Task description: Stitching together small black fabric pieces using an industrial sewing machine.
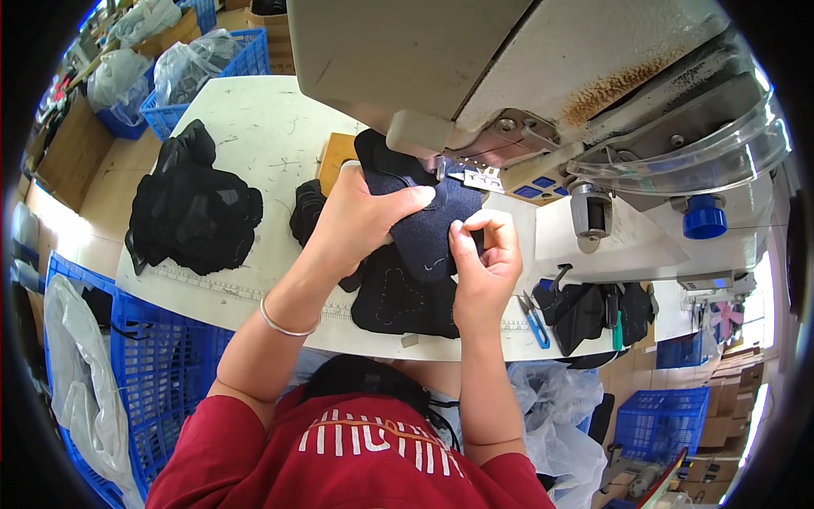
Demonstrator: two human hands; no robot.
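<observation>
A dark navy fabric piece (426, 231) with a black part on its upper end lies under the needle area of a sewing machine (407, 59). My left hand (360, 212) grips its left side, thumb pressed on top and the other fingers hidden beneath. At the right edge of the piece, my right hand (487, 259) is closed in a pinch, thumb against curled fingers. Below it, nearer to me, a black fabric piece (398, 301) with light stitch marks rests on the white table (284, 157). More black fabric shows behind my left wrist.
A heap of black pieces (195, 204) sits on the table's left. To the right are blue-handled snips (536, 324) and more black pieces (581, 318). Blue crates (170, 365) stand beside the table, one with plastic bags. The machine head overhangs my hands.
</observation>
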